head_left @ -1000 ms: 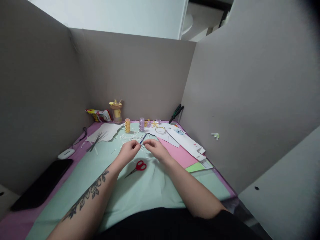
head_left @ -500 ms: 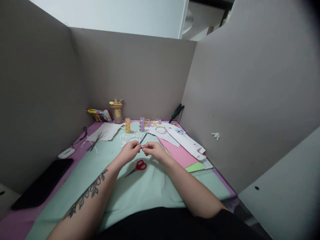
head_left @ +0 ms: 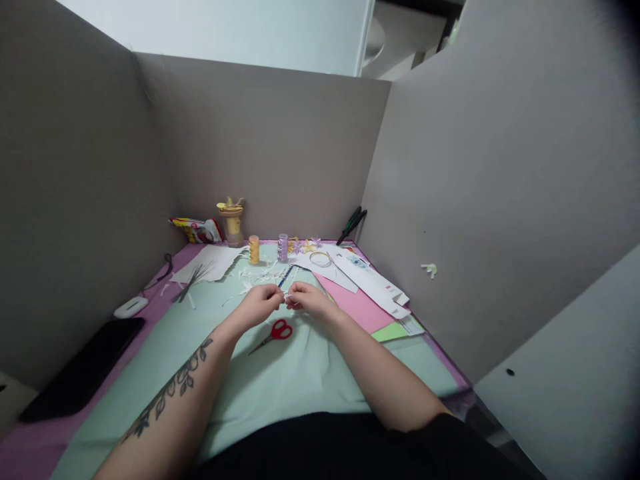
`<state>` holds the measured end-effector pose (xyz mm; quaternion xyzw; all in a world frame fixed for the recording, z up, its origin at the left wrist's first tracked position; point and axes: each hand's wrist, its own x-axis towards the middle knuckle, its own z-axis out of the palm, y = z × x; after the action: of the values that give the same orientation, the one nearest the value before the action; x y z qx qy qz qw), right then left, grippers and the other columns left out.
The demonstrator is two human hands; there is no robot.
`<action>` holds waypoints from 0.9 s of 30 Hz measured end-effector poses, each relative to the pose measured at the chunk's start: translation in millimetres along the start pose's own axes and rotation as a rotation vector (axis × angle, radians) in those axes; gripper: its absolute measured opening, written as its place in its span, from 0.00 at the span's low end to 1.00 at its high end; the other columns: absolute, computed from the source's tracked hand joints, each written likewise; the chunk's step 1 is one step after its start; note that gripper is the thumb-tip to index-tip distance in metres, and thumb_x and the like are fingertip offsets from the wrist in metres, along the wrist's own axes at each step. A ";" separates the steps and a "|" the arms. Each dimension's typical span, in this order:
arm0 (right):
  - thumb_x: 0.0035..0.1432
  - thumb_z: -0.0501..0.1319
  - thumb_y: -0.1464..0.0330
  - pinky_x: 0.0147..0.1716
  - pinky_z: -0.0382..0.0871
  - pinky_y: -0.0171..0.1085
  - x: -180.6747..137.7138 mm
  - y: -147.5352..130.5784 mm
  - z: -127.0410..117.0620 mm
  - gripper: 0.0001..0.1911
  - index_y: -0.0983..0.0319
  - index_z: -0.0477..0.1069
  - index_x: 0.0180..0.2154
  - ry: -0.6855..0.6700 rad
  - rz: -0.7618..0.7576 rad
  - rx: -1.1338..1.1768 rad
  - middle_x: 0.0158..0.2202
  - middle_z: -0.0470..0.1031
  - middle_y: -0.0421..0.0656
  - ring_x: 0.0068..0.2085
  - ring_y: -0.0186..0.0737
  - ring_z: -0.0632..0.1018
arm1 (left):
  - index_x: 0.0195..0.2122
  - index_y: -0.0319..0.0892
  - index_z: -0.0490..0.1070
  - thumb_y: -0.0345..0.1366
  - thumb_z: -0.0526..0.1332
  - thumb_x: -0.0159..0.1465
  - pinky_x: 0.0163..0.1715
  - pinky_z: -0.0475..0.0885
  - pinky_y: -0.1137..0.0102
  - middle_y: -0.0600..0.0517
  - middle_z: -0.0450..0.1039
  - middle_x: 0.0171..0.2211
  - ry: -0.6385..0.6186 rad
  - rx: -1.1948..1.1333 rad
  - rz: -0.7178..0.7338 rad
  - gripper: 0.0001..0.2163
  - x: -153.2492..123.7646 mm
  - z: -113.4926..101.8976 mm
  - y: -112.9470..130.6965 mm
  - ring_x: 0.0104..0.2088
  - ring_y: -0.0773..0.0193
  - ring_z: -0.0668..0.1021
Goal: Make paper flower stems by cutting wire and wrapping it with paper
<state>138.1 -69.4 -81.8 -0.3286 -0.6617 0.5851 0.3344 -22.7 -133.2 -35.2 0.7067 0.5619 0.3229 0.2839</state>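
Note:
My left hand (head_left: 265,301) and my right hand (head_left: 306,298) meet over the middle of the pale green cloth (head_left: 300,380), fingertips pinched close together. Between them is a tiny pale lilac piece (head_left: 287,297), mostly covered by the fingers; its kind is too small to make out. Just beyond the hands lies a thin dark blue stick-like thing (head_left: 285,276), partly hidden. Red-handled scissors (head_left: 279,329) rest on the cloth below my hands, their tips pointing to the lower left. White paper scraps (head_left: 255,273) are scattered behind my left hand.
An orange spool (head_left: 254,251) and a purple spool (head_left: 283,248) stand at the back. Pink paper (head_left: 353,303), a white box (head_left: 370,280) and wire rings (head_left: 321,259) lie to the right. Black-green pliers (head_left: 353,225) lean in the corner. At left are dark wires (head_left: 191,283) and a black tablet-like slab (head_left: 83,370).
My fingers have shifted slightly around the small piece, and a little more of its pale lilac shows. The whole view has moved a touch; the scissors and other things stay in place.

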 end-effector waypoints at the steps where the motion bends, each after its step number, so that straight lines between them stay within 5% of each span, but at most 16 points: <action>1: 0.48 0.58 0.68 0.27 0.62 0.32 1.6 0.9 -0.3 0.04 0.61 0.63 0.27 0.005 -0.004 0.008 0.24 0.69 0.38 0.27 0.32 0.71 | 0.25 0.40 0.68 0.40 0.51 0.56 0.25 0.59 0.72 0.55 0.68 0.22 -0.024 0.021 0.004 0.11 -0.3 0.2 -0.5 0.24 0.66 0.67; 8: 0.53 0.56 0.66 0.27 0.60 0.31 -2.4 -5.3 -2.0 0.05 0.60 0.62 0.28 0.069 -0.178 -0.192 0.24 0.62 0.35 0.26 0.31 0.66 | 0.25 0.40 0.69 0.36 0.50 0.56 0.25 0.59 0.72 0.54 0.69 0.21 -0.113 0.260 0.131 0.11 0.7 9.8 -9.1 0.24 0.66 0.68; 15: 0.56 0.53 0.69 0.28 0.57 0.32 -12.5 -17.0 4.4 0.04 0.62 0.63 0.29 0.071 -0.317 -0.431 0.26 0.64 0.36 0.28 0.32 0.64 | 0.22 0.41 0.68 0.33 0.50 0.54 0.25 0.57 0.71 0.52 0.69 0.19 -0.069 0.329 0.127 0.09 4.5 17.6 -20.7 0.23 0.65 0.67; 22: 0.56 0.54 0.71 0.29 0.58 0.32 -20.0 -26.3 10.2 0.04 0.61 0.63 0.29 0.036 -0.374 -0.489 0.27 0.64 0.37 0.29 0.33 0.65 | 0.21 0.41 0.67 0.36 0.51 0.55 0.26 0.57 0.70 0.51 0.68 0.20 0.119 0.245 0.006 0.10 8.6 9.4 -18.0 0.25 0.63 0.68; 27: 0.57 0.53 0.73 0.34 0.60 0.33 -21.3 -28.2 8.9 0.05 0.61 0.63 0.29 0.016 -0.483 -0.544 0.30 0.65 0.39 0.33 0.35 0.67 | 0.24 0.41 0.66 0.39 0.50 0.55 0.22 0.58 0.74 0.55 0.66 0.21 0.140 0.016 -0.072 0.10 7.0 2.1 -10.1 0.22 0.68 0.66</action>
<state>141.4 -94.7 -55.8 -0.2443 -0.8491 0.2890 0.3686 -26.2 -124.3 -43.3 0.6639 0.6080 0.3567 0.2499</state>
